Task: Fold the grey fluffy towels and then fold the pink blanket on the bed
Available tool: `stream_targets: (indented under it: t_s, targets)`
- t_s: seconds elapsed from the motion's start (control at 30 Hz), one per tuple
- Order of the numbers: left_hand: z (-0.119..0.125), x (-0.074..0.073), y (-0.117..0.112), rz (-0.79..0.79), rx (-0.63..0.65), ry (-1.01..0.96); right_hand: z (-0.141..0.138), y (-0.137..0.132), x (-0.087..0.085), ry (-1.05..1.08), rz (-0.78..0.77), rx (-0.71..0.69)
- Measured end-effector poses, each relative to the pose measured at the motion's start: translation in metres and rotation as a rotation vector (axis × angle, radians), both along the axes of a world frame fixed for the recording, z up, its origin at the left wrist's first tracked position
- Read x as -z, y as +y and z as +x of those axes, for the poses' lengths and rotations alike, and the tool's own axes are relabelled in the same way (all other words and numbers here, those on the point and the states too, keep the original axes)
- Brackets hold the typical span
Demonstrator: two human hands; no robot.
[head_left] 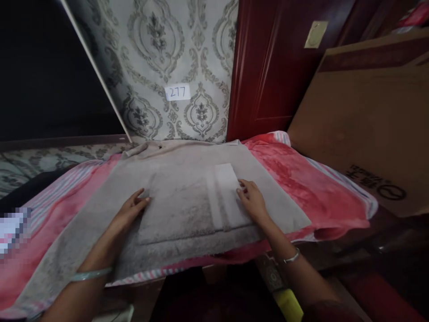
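Observation:
A folded grey towel with a paler band and a whitish end on its right lies flat in front of me. Beneath it spreads a larger light grey cloth. My left hand hovers by the towel's left edge, thumb and fingers apart, holding nothing. At the right edge, my right hand has its fingers loosely bent and parted, close to the whitish end; whether the fingertips touch it I cannot tell.
Under the grey cloth lies a pink and red blanket with striped edges. A large cardboard box stands at right, a dark screen at left. Behind are patterned wallpaper with a label reading 277 and a dark red door.

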State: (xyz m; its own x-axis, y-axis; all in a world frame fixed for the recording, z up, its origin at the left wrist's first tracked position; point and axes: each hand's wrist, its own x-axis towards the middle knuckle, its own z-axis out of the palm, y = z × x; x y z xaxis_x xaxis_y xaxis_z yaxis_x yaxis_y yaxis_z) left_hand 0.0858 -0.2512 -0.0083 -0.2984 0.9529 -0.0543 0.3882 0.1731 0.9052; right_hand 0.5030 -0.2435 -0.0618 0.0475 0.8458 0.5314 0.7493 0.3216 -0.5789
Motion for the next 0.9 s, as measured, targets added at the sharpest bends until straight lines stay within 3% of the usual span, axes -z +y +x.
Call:
stream_targets:
  t_s: [0.13, 0.23, 0.47, 0.67, 0.8, 0.9]
  targets:
    - [0.002, -0.008, 0.018, -0.07, 0.008, -0.06, 0.025, 0.017, -0.001, 0.007, -0.331, 0.127]
    - [0.009, -0.01, 0.026, -0.068, -0.02, -0.078, 0.021, 0.026, -0.005, -0.028, -0.45, 0.125]
    - [0.017, -0.012, 0.029, -0.144, -0.012, -0.132, 0.01, 0.052, -0.007, 0.049, -0.469, 0.074]
    - [0.016, -0.003, 0.034, -0.104, -0.055, -0.238, 0.014, 0.068, 0.003, 0.162, -0.473, 0.019]
    - [0.019, -0.001, 0.035, -0.025, 0.025, -0.213, 0.011, 0.074, 0.008, 0.326, -0.384, -0.121]
    - [0.02, -0.012, 0.033, 0.045, 0.031, -0.12, 0.01, 0.077, 0.004, 0.44, -0.31, -0.236]
